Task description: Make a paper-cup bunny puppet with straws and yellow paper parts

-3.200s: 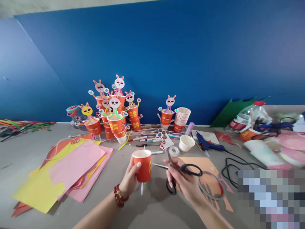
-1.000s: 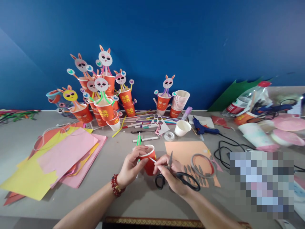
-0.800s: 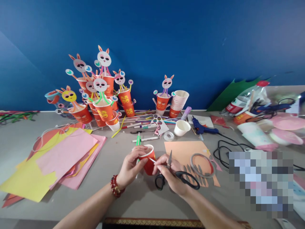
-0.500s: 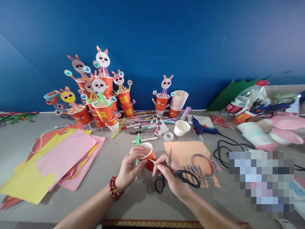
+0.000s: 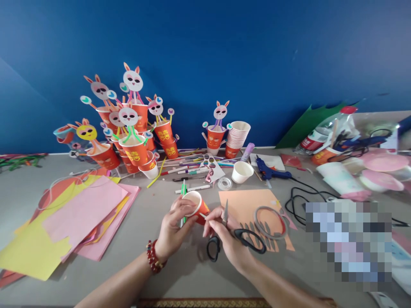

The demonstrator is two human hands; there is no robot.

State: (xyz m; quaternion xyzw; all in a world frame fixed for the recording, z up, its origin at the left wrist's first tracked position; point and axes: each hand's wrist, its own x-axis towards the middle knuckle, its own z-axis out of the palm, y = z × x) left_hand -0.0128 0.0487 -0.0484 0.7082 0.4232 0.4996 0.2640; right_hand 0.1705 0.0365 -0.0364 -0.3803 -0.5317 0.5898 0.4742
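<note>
Fingers of the left hand (image 5: pixel 173 229) wrap the red paper cup (image 5: pixel 196 206), tipping its mouth up so the wall faces the other hand. The right hand (image 5: pixel 229 244) pinches a thin white stick (image 5: pixel 203 216) against that wall, black scissors (image 5: pixel 236 237) hooked on its fingers, blades shut. A green straw (image 5: pixel 183 192) rises behind the left fingers. Beyond the right fingertips lie orange paper (image 5: pixel 244 203) and a tape ring (image 5: pixel 224 183); finished bunny cups (image 5: pixel 131 132) crowd the far wall.
</note>
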